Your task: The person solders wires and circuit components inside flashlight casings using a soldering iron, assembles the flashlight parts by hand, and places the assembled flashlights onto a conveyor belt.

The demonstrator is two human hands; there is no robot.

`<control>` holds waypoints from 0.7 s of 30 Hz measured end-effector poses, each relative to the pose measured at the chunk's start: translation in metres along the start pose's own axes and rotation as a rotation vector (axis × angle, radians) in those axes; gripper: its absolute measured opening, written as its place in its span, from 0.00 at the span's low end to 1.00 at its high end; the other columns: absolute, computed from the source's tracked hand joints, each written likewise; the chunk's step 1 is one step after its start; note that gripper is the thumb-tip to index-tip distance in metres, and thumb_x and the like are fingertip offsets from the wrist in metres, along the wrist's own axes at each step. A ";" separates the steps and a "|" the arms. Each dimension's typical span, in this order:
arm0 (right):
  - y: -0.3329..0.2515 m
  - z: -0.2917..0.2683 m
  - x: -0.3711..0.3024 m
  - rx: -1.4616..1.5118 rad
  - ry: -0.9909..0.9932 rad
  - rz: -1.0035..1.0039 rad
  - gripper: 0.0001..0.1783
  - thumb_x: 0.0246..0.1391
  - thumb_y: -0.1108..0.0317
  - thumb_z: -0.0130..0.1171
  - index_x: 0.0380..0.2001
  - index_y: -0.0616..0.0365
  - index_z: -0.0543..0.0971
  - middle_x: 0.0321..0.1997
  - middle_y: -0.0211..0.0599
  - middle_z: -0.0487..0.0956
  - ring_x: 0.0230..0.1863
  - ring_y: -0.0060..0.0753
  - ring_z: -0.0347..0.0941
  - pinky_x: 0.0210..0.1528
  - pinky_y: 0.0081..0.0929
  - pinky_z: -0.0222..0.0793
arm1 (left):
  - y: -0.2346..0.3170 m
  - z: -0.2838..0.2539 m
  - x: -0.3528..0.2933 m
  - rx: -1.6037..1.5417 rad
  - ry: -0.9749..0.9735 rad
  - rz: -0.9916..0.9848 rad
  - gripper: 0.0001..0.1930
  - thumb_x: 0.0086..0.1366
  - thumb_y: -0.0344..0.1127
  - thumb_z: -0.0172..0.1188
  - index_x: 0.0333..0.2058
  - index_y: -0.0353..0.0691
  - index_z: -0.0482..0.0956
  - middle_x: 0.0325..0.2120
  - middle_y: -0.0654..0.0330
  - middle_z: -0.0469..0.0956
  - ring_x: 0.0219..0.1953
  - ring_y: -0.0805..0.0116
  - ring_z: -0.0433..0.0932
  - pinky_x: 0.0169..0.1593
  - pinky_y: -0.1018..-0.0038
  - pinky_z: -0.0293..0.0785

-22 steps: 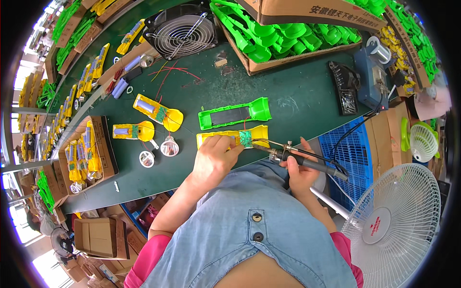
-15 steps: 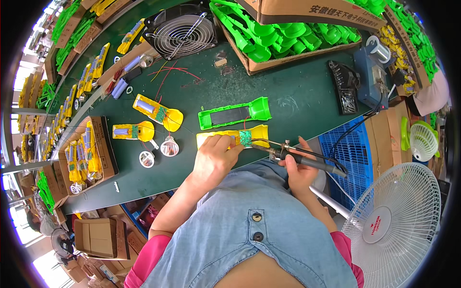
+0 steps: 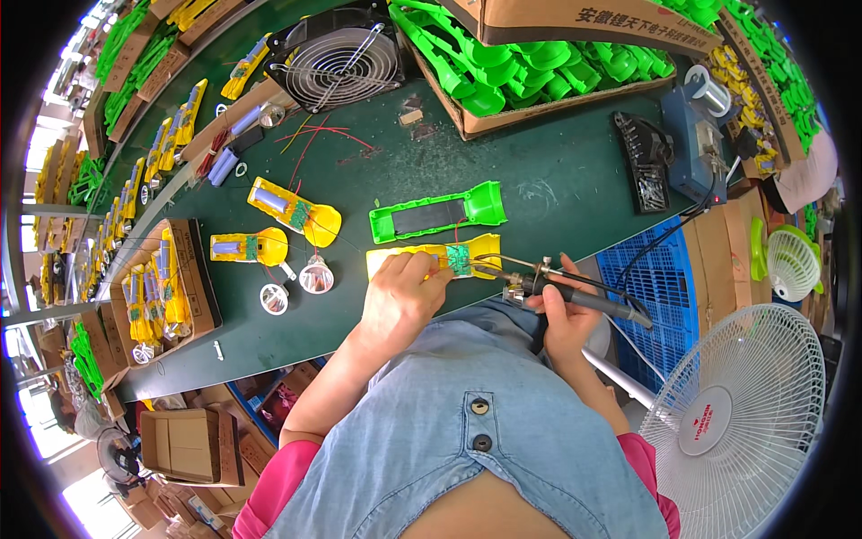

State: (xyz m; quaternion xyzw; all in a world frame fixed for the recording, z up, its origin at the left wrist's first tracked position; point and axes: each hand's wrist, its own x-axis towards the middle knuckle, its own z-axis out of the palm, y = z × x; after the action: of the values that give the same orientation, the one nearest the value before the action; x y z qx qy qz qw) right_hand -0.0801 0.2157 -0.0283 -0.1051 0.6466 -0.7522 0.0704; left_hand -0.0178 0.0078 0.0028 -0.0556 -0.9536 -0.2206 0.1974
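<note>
Left hand (image 3: 400, 295) clamped over the left part of the yellow shell (image 3: 486, 247), mid-frame; right hand (image 3: 566, 325) closed round the iron (image 3: 620, 311). Since a moment ago I've swung the iron's rear slightly up the frame, so it meets the board (image 3: 459, 260) at a flatter slant, though I can't tell whether its tip touches. Just above lies the green shell (image 3: 485, 208).

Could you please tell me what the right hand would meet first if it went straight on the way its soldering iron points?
The right hand would likely bring the soldering iron against the yellow casing first, though depth is unclear here.
</note>
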 end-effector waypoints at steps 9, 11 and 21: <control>0.000 -0.006 0.009 0.095 0.105 -0.102 0.13 0.47 0.78 0.54 0.37 0.71 0.69 0.50 0.57 0.66 0.26 0.30 0.76 0.25 0.14 0.71 | 0.004 0.001 -0.002 0.015 -0.003 -0.050 0.10 0.41 0.23 0.61 0.27 0.40 0.79 0.24 0.61 0.71 0.28 0.64 0.72 0.30 0.70 0.68; 0.003 -0.009 0.011 0.086 0.122 -0.155 0.13 0.47 0.78 0.53 0.39 0.71 0.69 0.49 0.56 0.67 0.26 0.29 0.76 0.25 0.14 0.71 | 0.002 0.000 0.000 -0.014 0.031 -0.050 0.10 0.41 0.23 0.61 0.27 0.39 0.79 0.24 0.60 0.71 0.28 0.63 0.72 0.31 0.70 0.68; 0.007 -0.023 0.044 -0.061 0.205 -0.330 0.15 0.49 0.77 0.53 0.42 0.68 0.70 0.31 0.39 0.74 0.25 0.27 0.74 0.25 0.15 0.66 | -0.058 -0.001 0.020 0.322 -0.082 -0.463 0.13 0.45 0.22 0.54 0.33 0.41 0.78 0.27 0.55 0.71 0.26 0.58 0.73 0.30 0.67 0.70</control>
State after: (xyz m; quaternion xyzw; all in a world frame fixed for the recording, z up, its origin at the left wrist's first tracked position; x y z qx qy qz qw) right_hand -0.1284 0.2261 -0.0351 -0.1343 0.6468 -0.7406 -0.1232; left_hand -0.0468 -0.0447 -0.0119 0.1870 -0.9708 -0.1029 0.1091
